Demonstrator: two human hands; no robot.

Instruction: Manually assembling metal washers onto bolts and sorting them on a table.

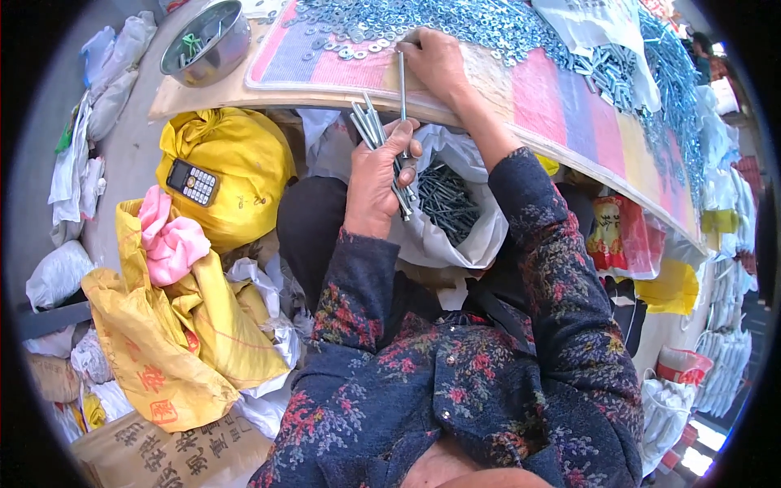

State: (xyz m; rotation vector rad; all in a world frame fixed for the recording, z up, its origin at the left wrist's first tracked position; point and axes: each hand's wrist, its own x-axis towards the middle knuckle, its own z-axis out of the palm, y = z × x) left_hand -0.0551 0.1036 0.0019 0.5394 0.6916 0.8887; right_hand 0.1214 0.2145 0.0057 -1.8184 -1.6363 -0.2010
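My left hand (378, 175) is closed around a bundle of long silver bolts (371, 124), whose shanks stick out above and below the fist. One bolt (402, 85) stands apart from the bundle, nearly upright, its lower end by my left thumb. At that bolt's upper end, over the table edge, are the curled fingers of my right hand (435, 63); anything small pinched in them is hidden. Flat round washers (358, 50) lie loose beside the right fingertips. Below my hands, a white sack (480, 244) full of long dark-looking bolts (443, 199) sits between my knees.
A striped mat (549, 93) covers the table, heaped with washers and metal sleeves (606, 77). A steel bowl (207, 45) stands at the far left corner. Left of my knees are a yellow bag (236, 163) with a keypad phone (193, 181) on it and an empty-looking yellow sack (154, 342).
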